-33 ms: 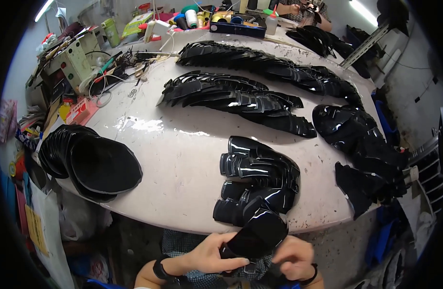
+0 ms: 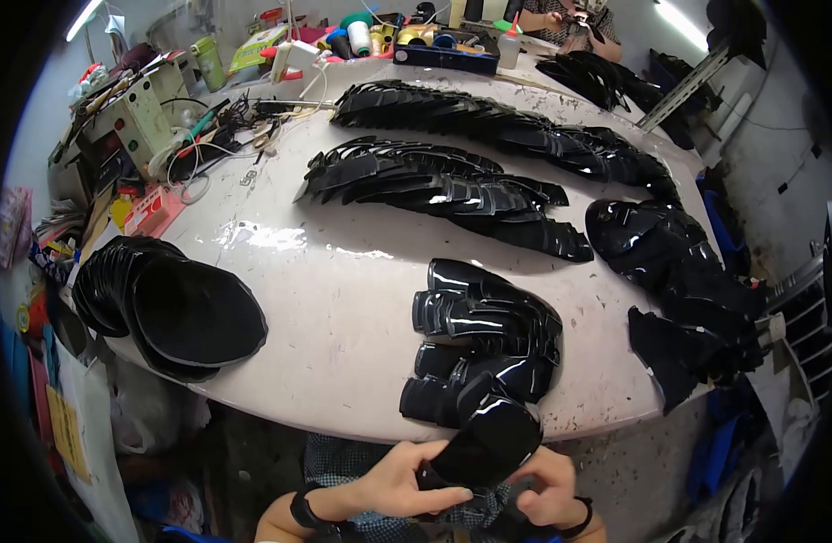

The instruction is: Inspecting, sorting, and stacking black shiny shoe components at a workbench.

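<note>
A glossy black, rounded piece (image 2: 494, 442) with bright reflections is held at the counter's (image 2: 344, 362) near edge, beside similar stacked pieces (image 2: 529, 330). The left hand (image 2: 411, 480) pinches its left end; the right hand (image 2: 545, 484), loosely curled, has shifted closer, its grip unclear.

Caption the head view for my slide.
Left hand holding a glossy black piece, right hand at its edge, by a pale table bearing overlapping black pieces.
</note>
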The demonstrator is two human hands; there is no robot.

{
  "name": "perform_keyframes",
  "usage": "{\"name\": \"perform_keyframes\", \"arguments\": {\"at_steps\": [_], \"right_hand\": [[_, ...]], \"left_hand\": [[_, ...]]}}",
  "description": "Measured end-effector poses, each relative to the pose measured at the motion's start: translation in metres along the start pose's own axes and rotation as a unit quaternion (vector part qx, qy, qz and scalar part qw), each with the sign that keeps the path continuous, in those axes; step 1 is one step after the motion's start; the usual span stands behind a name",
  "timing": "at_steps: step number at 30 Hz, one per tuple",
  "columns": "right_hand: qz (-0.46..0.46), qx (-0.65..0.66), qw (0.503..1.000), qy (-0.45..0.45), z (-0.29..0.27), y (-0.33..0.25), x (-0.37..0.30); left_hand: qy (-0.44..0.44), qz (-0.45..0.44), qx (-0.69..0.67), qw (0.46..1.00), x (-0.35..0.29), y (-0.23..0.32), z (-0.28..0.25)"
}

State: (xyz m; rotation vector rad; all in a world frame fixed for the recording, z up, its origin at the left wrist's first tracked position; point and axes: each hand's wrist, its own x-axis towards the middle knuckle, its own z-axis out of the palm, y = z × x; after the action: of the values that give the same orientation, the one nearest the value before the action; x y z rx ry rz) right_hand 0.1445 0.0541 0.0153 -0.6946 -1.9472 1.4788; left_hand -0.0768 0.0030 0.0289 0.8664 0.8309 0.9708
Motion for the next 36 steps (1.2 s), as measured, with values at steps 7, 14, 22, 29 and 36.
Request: {"name": "perform_keyframes", "arguments": {"at_steps": [7,14,22,29,36], "right_hand": [[0.102,0.144,0.984,0.023,0.025,-0.029,0.026],[0.036,-0.099,0.994,-0.015,0.037,-0.027,0.035],[-0.111,-0.081,0.984,0.110,0.057,-0.016,0.035],[-0.144,-0.191,0.956,0.172,0.063,-0.021,0.040],[-0.105,-0.215,0.960,0.147,0.049,-0.016,0.029]], "left_hand": [[0.024,0.091,0.161,0.982,0.001,-0.025,0.004],[0.137,0.117,0.115,0.977,-0.011,-0.025,0.002],[0.206,0.143,-0.207,0.946,-0.011,-0.048,0.003],[0.233,0.141,-0.220,0.937,-0.008,-0.060,0.001],[0.156,0.078,-0.075,0.982,-0.014,-0.022,-0.002]]}}
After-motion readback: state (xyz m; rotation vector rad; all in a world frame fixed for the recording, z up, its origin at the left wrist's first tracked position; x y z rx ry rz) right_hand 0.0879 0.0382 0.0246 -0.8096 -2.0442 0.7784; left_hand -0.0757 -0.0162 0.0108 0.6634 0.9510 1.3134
